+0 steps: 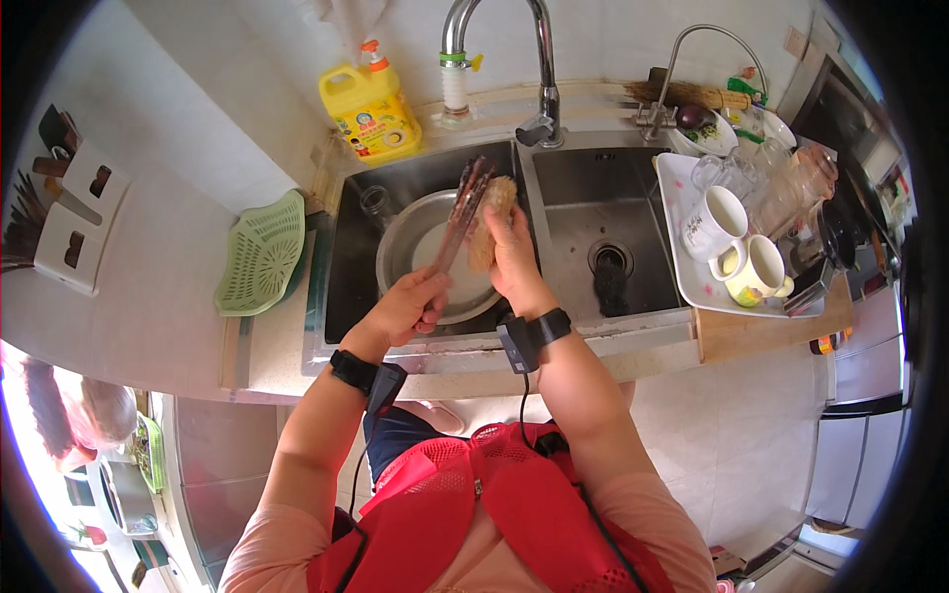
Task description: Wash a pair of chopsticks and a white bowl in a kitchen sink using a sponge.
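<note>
My left hand (417,302) is closed around one end of a bundle of dark reddish chopsticks (463,215), which tilts up and away over the left sink basin. In my right hand (511,248) is a tan, fibrous scrubber (492,222), perhaps a loofah, held beside the chopsticks. Whether the two touch cannot be told. Below them a round metal basin (393,259) with whitish liquid sits in the left sink basin. A glass jar (376,204) stands behind it on the left.
A faucet (550,111) rises behind the sink. A yellow detergent jug (374,118) and a green plastic basket (259,259) lie to the left. The right sink basin (571,222) holds a dark scrubber (610,285) at its drain. Mugs and glasses crowd a white tray (678,244) at right.
</note>
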`<state>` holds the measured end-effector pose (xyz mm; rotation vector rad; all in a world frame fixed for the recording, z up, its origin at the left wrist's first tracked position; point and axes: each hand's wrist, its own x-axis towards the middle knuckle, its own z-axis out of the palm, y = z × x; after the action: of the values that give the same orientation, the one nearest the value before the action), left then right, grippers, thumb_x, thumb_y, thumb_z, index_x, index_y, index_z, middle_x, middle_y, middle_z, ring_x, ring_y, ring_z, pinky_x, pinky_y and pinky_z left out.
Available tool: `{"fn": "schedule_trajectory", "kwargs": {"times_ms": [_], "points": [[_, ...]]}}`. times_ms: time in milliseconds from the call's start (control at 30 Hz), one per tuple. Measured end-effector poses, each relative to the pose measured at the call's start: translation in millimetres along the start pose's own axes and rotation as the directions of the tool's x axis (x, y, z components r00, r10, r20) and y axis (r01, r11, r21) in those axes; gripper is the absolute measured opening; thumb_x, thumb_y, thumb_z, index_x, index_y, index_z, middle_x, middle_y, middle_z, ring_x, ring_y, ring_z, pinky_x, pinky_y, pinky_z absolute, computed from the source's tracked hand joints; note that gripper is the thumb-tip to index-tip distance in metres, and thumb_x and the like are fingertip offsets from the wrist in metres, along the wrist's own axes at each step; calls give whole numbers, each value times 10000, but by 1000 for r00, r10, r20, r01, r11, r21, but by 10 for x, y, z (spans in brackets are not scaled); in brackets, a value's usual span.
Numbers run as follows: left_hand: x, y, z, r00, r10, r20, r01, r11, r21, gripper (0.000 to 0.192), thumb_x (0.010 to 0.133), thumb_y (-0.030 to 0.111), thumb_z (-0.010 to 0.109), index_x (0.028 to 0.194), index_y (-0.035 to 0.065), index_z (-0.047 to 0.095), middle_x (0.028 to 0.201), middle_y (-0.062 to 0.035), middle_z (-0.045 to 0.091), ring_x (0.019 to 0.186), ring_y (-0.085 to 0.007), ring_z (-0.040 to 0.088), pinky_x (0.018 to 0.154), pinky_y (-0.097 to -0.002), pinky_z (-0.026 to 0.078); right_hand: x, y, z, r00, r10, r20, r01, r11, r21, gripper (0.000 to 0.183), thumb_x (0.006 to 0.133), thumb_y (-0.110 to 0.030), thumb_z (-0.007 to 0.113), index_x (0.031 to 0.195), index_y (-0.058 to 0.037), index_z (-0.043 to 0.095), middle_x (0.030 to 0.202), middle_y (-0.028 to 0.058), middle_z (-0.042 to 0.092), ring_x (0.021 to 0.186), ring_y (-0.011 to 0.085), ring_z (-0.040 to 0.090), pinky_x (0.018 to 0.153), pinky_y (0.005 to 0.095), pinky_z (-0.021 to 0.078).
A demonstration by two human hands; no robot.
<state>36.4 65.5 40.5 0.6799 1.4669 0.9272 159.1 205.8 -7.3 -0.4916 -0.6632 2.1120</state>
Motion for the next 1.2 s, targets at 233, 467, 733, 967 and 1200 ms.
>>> {"fn": "schedule_trajectory", "kwargs": {"times_ms": [233, 467, 733, 967, 1200], "points": [[-95, 71, -23, 998, 55, 42, -33, 907, -420, 174, 983, 200, 484, 1087, 63, 508, 722, 25, 460, 495, -54, 349, 414, -197, 261, 17, 98, 22, 799, -531, 283, 599, 748, -287, 647, 921, -140, 588, 1458, -65, 235, 1385, 129, 403, 1252, 225, 428, 1035, 349, 353], [-145, 44, -62, 999, -5, 33, 6, 1000, -30, 139, 964, 167, 498, 1060, 67, 494, 666, 39, 401, 486, -57, 338, 412, -218, 264, -51, 72, 20, 726, -556, 405, 618, 267, -739, 543, 824, -53, 640, 1322, -35, 424, 1240, 211, 528, 1149, 357, 523, 988, 390, 405], [169, 44, -585, 985, -99, -143, 118, 984, 131, 136, 944, 139, 521, 1043, 48, 501, 746, -28, 518, 589, -122, 510, 500, -244, 441, 168, -195, -343, 621, -696, -362, 493, 705, -509, 535, 911, -82, 566, 1369, -75, 289, 1301, 118, 432, 1128, 246, 490, 954, 373, 421], [974, -227, -806, 940, -295, -169, 334, 893, 302, 161, 900, 99, 564, 1008, -13, 524, 902, -108, 600, 740, -186, 613, 606, -331, 547, 141, -411, -418, 819, -232, -525, 334, 936, 108, 577, 892, -46, 557, 1378, -121, 255, 1282, 98, 432, 1119, 239, 492, 897, 422, 475], [1103, -298, -603, 897, -426, 116, 428, 904, 5, 67, 899, 35, 551, 938, 7, 504, 829, -66, 553, 619, -136, 532, 530, -275, 475, 216, -421, -584, 813, -239, -531, 343, 934, 104, 584, 873, -43, 557, 1365, -129, 254, 1237, 92, 442, 1058, 234, 512, 855, 439, 507]]}}
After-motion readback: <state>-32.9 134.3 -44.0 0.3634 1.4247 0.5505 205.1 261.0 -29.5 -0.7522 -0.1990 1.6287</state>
